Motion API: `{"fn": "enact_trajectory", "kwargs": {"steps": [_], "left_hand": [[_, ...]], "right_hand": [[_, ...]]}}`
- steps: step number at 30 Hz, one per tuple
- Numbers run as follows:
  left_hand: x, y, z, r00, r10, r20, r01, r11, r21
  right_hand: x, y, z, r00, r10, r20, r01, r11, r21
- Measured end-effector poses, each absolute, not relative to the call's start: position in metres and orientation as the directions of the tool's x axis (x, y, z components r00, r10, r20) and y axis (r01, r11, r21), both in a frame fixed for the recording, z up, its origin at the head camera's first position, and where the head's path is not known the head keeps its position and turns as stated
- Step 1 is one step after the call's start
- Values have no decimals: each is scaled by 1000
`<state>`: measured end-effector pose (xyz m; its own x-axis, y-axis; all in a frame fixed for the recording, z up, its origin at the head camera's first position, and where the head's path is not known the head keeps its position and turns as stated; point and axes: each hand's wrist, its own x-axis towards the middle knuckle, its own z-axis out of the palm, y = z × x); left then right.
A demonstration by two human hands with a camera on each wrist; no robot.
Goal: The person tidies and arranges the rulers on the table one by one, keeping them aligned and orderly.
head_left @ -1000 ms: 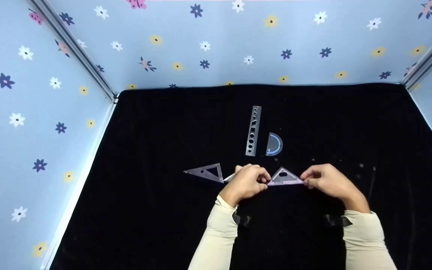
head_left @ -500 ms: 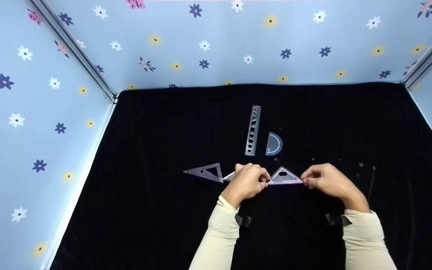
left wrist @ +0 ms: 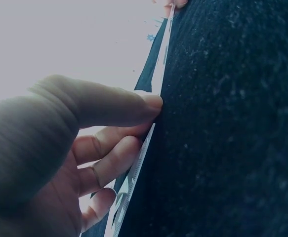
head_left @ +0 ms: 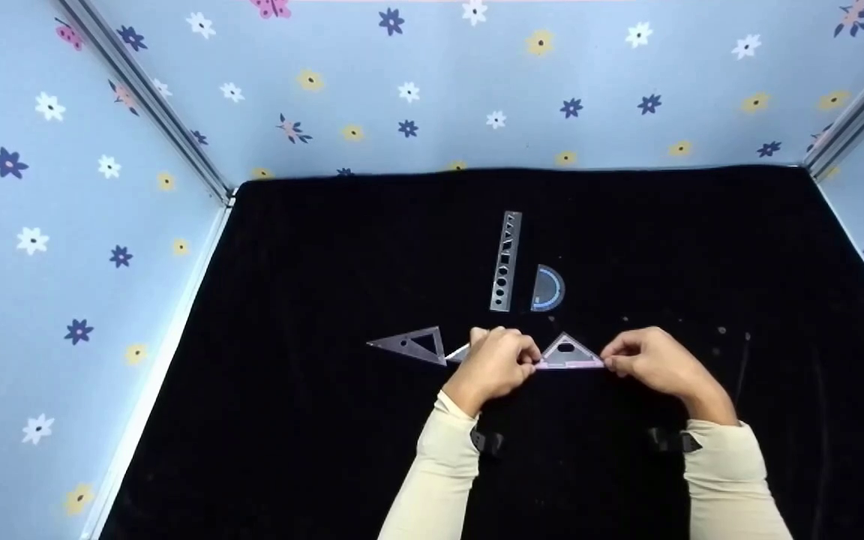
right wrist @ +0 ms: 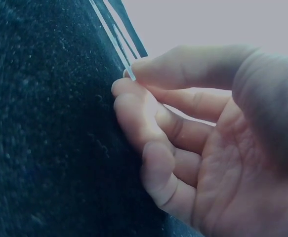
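Between both hands lies a clear set square [head_left: 571,358] with a pinkish long edge and an oval cutout, its point toward the back wall. The left hand [head_left: 493,367] pinches its left corner; in the left wrist view the thumb [left wrist: 151,101] presses there. At the opposite corner, the right hand [head_left: 661,365] pinches the tip between thumb and forefinger, its other fingers curled beneath in the right wrist view. Under the left hand, mostly hidden, is another clear piece [head_left: 457,355] with a graduated edge. A long, narrow set square [head_left: 424,345] lies left of it, tips nearly meeting.
Beyond the hands, a clear stencil ruler [head_left: 503,277] with shaped cutouts lies beside a small protractor [head_left: 548,289] with a blue arc. Black cloth [head_left: 312,420] covers the table. Flower-patterned panels [head_left: 432,90] wall in the back and sides.
Very little differs. The right fingertips and the set square's right corner sit slightly further left; the left hand keeps its place.
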<state>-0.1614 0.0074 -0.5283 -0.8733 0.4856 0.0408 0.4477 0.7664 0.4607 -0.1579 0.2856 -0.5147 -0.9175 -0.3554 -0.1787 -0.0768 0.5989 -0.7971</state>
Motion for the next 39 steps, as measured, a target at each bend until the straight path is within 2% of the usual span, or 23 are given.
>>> {"fn": "enact_trajectory", "kwargs": {"steps": [39], "left_hand": [[-163,8,-531,-878,474,59,442,760,476]], "right_hand": [[-158,282,-518,-938,-288,-195,-10,584,-812]]}}
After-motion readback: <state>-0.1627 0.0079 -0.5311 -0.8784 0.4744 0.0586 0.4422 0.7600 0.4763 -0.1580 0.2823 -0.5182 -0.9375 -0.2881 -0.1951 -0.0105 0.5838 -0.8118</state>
